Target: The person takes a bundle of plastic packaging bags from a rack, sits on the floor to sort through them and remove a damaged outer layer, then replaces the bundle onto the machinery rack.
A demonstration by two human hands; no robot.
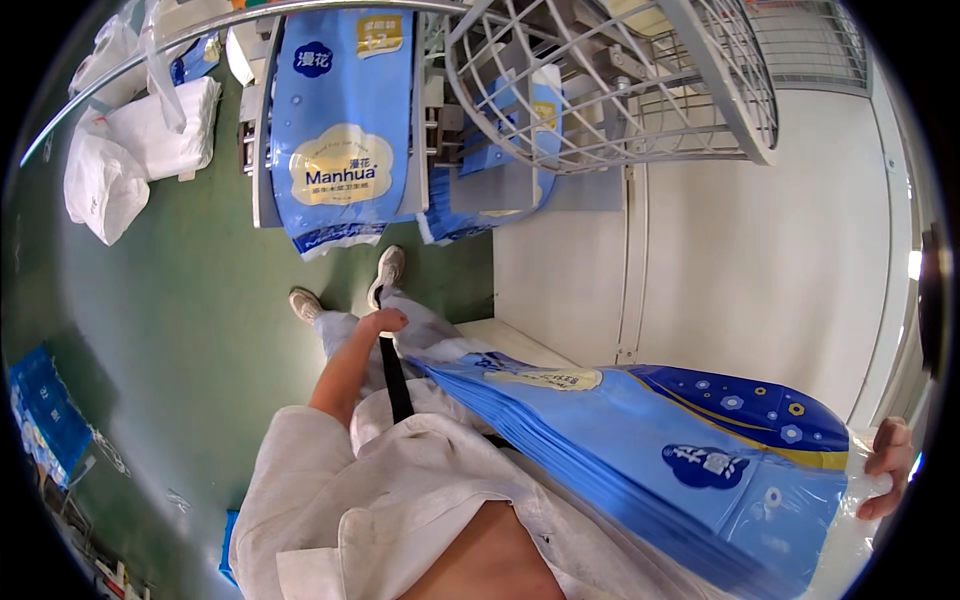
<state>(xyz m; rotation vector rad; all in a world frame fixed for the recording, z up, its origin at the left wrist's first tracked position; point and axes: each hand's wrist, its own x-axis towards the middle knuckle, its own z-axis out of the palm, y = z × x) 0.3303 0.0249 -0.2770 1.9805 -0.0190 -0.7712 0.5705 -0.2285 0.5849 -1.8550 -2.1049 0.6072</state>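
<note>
A thick stack of flat blue plastic packaging bags (600,430) with dark blue flowered ends slants across my body, its layered edges showing. My right hand (887,468) grips the clear plastic end of the stack at the far right. My left hand (385,320) is closed, just beyond the stack's left end. Whether it holds anything is hidden. A black strap (395,380) hangs just below that hand. Ahead, another stack of blue bags (345,110) lies on a metal machine tray, its crumpled lower end hanging over the edge.
More blue bags (490,205) hang beside the tray, under a grey wire guard (610,90). White panels (750,250) stand on the right. White plastic bags (140,150) lie on the green floor (170,330) at the far left, and a blue bag (48,410) is nearer. A curved metal rail (220,22) crosses ahead.
</note>
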